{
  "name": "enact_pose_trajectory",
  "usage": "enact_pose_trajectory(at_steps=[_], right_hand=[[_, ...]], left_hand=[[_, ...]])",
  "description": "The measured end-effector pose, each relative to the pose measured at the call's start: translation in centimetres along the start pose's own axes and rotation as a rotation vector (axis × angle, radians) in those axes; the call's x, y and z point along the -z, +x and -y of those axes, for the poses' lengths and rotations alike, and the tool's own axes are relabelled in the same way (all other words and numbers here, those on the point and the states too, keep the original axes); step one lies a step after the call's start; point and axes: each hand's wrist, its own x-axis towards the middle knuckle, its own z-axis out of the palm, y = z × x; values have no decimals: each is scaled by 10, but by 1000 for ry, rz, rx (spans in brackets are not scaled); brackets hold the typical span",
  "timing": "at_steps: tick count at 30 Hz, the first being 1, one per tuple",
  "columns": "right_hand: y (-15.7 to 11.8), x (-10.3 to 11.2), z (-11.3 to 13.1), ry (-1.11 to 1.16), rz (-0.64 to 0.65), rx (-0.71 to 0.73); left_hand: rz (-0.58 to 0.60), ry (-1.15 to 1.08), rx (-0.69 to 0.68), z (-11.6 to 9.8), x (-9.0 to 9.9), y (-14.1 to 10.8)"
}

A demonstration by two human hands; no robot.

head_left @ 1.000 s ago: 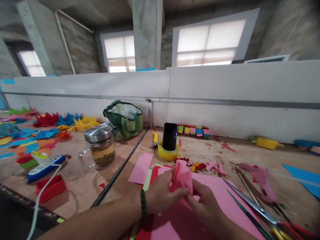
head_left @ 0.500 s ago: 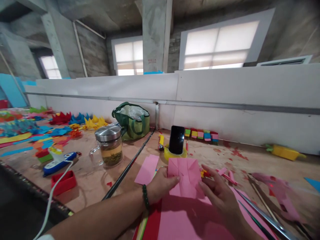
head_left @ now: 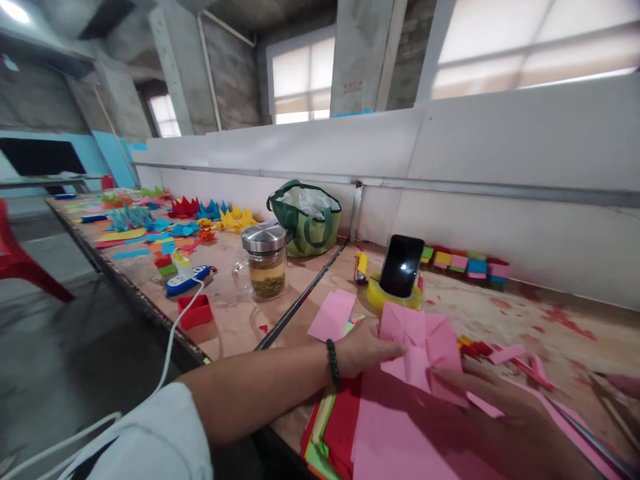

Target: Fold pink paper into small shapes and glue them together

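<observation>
A folded pink paper (head_left: 417, 340) with creased flaps is held above a stack of pink sheets (head_left: 400, 427). My left hand (head_left: 363, 350), a dark bead bracelet at its wrist, pinches the paper's left edge, thumb on top. At the lower right corner, my right hand (head_left: 500, 400) grips the paper with its fingers over the front; it is slightly blurred. Beside my left hand lies a loose pink paper piece (head_left: 333, 315). Past the folded paper, a black phone (head_left: 401, 265) leans upright in a yellow tape roll (head_left: 375, 293).
A lidded glass mug of tea (head_left: 267, 273) and a green bag (head_left: 310, 223) stand to the left. Nearer are a blue-and-white power strip (head_left: 187, 280) with a white cable and a red paper box (head_left: 195, 312). Scissors (head_left: 595, 440) lie right. Colourful paper crowns (head_left: 215, 212) sit farther left.
The view has swung left, so the table things appear farther right. Both hands keep hold of the pink paper; my right hand has slid down toward its lower right corner.
</observation>
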Motion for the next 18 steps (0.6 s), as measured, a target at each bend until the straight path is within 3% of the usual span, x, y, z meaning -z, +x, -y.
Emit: enact_pose_trajectory(at_steps=[5,9,13,18], right_hand=[[2,1,21,102,-17,-116],[8,5,39,384,105,-181],[16,13,48,430,43,-204],[17,15,50,502,-19,-366]], left_hand=[[68,-132,29,-2,-1,-3],[85,-153,44,-5,-4,-6],[134,-187,113,-9,-5,-8],[105,-181,113,-7,-3,-8]])
